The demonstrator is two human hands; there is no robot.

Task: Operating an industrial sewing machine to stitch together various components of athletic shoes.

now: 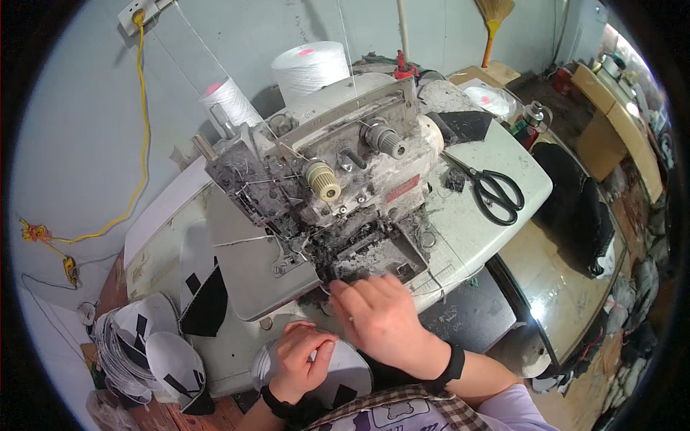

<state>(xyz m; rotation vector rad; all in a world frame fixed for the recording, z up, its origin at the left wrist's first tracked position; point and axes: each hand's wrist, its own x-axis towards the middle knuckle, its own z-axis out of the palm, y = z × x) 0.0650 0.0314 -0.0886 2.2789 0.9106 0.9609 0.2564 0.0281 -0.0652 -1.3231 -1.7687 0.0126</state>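
A lint-covered overlock sewing machine stands on the pale table in front of me. My right hand is at the near side of its opened lower part, fingers bent and pinched together. What the fingertips hold, if anything, is hidden. My left hand is lower and a little to the left, its fingers curled in with the thumb against them. Under it lie round white pieces with black patches. Whether that hand holds anything does not show. The machine's flat grey side plate is just beyond it.
Black-handled scissors lie on the table's right side. Two white thread cones stand behind the machine. More white pieces with black patches are stacked at lower left. A yellow cable hangs on the wall. Dark cloth lies at right.
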